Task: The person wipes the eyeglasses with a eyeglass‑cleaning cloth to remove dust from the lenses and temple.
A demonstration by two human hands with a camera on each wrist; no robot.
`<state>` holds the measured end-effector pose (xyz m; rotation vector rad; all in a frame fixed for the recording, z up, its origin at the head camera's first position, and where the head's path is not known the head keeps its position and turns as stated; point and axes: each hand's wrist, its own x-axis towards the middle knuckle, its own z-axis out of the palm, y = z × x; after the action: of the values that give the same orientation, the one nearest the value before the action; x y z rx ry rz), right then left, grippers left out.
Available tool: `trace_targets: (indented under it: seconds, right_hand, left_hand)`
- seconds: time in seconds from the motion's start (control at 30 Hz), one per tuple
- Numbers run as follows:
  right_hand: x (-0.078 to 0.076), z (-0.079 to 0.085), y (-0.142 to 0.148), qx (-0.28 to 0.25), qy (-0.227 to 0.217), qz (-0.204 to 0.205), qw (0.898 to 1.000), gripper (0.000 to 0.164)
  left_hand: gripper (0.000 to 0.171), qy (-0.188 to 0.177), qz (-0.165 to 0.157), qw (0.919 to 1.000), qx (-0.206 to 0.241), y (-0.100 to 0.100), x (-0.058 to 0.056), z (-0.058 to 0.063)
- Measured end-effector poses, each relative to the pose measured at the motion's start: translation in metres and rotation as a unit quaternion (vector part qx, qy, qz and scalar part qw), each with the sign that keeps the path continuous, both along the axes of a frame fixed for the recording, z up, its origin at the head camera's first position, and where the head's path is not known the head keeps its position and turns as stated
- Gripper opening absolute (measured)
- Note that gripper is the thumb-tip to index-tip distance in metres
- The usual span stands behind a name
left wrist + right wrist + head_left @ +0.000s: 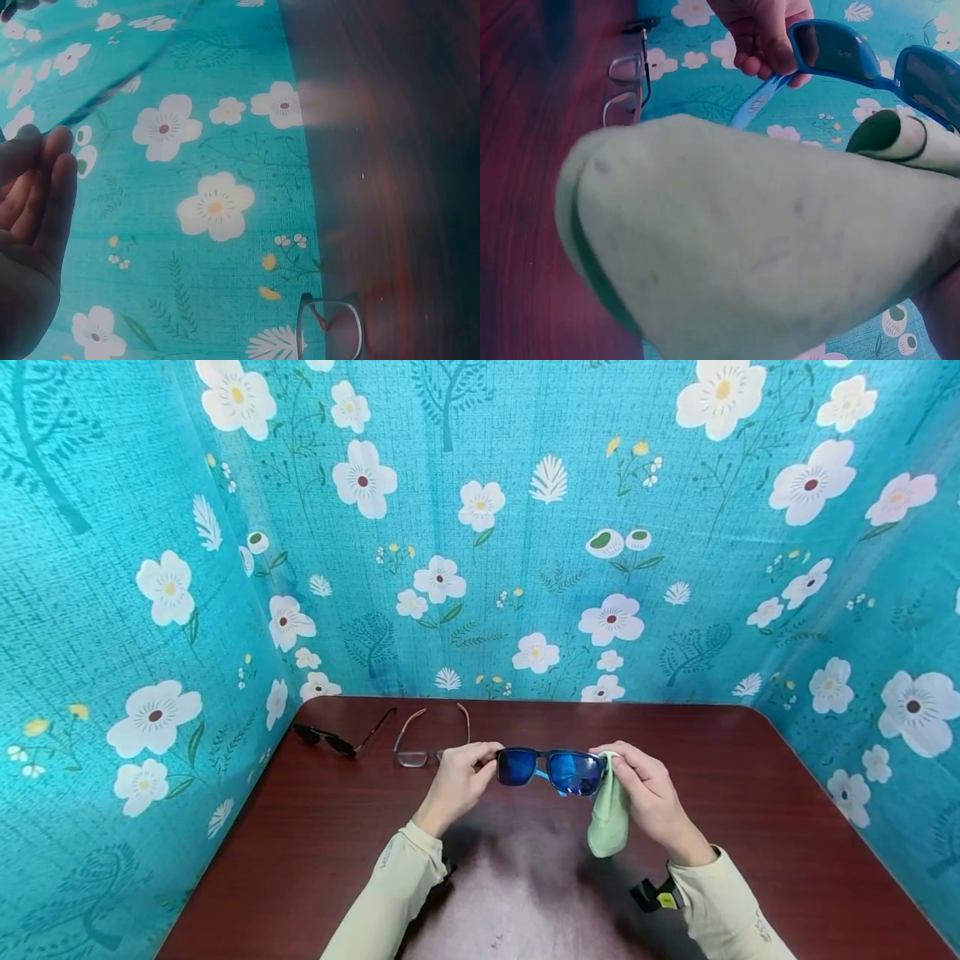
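Note:
A pair of sunglasses (576,772) with blue mirrored lenses and blue temples is held up over the table, lenses facing the head camera. My left hand (459,783) pinches one end of the frame between thumb and fingers; the right wrist view shows these fingertips at the hinge. At the other end my right hand (651,793) pinches a pale green cloth (609,818) against the edge of the lens. The cloth hangs down below the fingers and fills much of the right wrist view, where it hides most of the right hand.
Clear-lens eyeglasses (412,759) lie on the dark red table (315,852) just behind my left hand. Farther left are dark sunglasses (326,739) with one temple stretched out. A turquoise flowered curtain (480,577) encloses the table's back and sides.

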<state>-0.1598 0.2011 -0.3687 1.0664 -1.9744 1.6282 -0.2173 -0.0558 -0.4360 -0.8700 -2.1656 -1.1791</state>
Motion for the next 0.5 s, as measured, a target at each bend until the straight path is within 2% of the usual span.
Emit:
trace_targets:
  seconds: [0.27, 0.5]
  right_hand:
    - [-0.001, -0.003, 0.003, -0.015, -0.008, 0.011, 1.000, 0.030]
    - [-0.007, -0.012, 0.006, -0.029, -0.016, 0.018, 0.999, 0.033]
  left_hand:
    - [0.020, -0.030, -0.005, 0.9990, 0.033, 0.001, 0.001, 0.002]
    - [0.013, -0.027, -0.026, 0.9949, 0.094, 0.003, 0.000, 0.006]
